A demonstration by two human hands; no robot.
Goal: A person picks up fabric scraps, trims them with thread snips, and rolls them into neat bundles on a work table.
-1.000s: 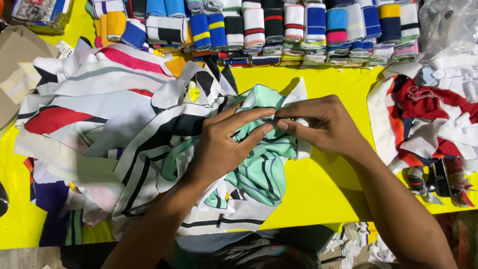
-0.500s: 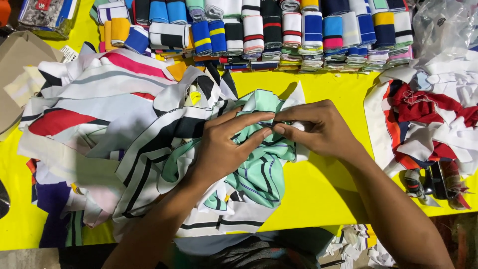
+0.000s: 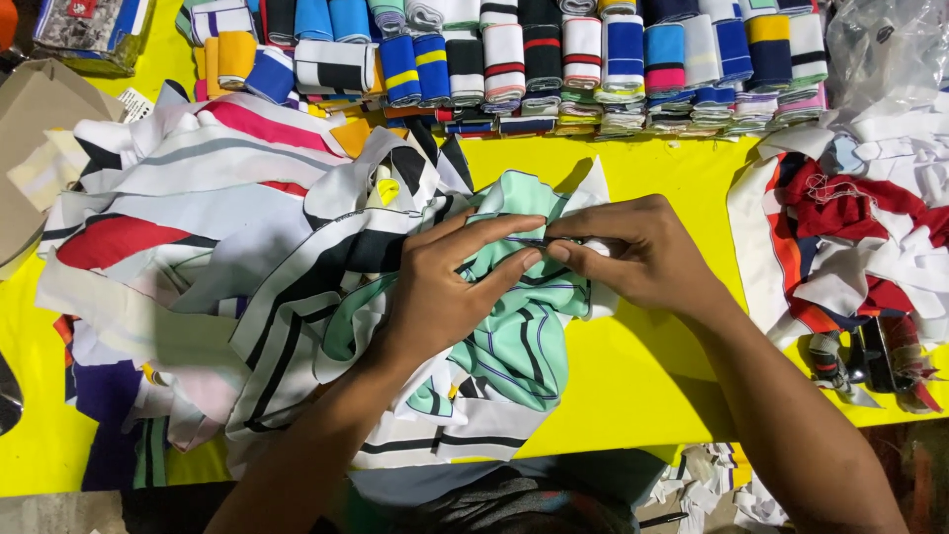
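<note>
A mint green cloth piece with dark stripes [image 3: 514, 336] lies crumpled on a pile of white, black and red striped fabric [image 3: 227, 247] on the yellow table [image 3: 633, 376]. My left hand [image 3: 445, 287] pinches its upper edge with thumb and fingers. My right hand [image 3: 623, 247] grips the same edge from the right, fingertips meeting those of the left. Part of the cloth is hidden under both hands.
Rows of folded striped knit bands [image 3: 554, 59] line the far side. A heap of red, white and blue fabric [image 3: 870, 227] lies at the right, with dark scissors-like tools [image 3: 870, 356] near the edge. A cardboard piece [image 3: 30, 148] sits at the left.
Both hands stayed on the green cloth's edge; the fingers shifted slightly along it, and the view moved a little.
</note>
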